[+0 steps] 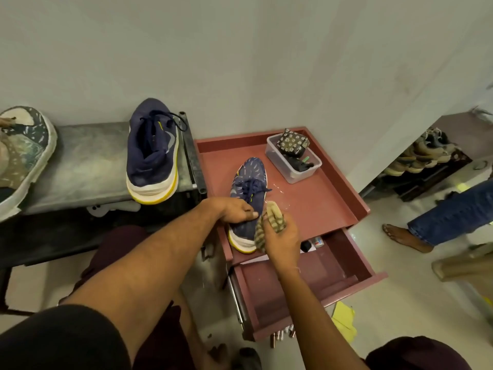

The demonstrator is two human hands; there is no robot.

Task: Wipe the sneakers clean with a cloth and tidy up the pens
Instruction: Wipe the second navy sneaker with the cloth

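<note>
A navy sneaker with pale dashes (249, 177) stands on the reddish cabinet top (320, 206), toe pointing away. My left hand (234, 210) grips its collar from the left. My right hand (282, 233) holds a striped tan cloth (270, 217) against the sneaker's right side near the heel. A second navy sneaker with a yellow-edged sole (152, 153) rests on the grey bench (85, 166) to the left. No pens are clearly visible.
A clear plastic box (293, 158) with a patterned pouch and dark items sits at the cabinet's back right. The top drawer (333, 265) is pulled out. Another person's bare foot (400, 233) stands at right. Yellow paper (344, 321) lies on the floor. A worn shoe (24, 156) sits far left.
</note>
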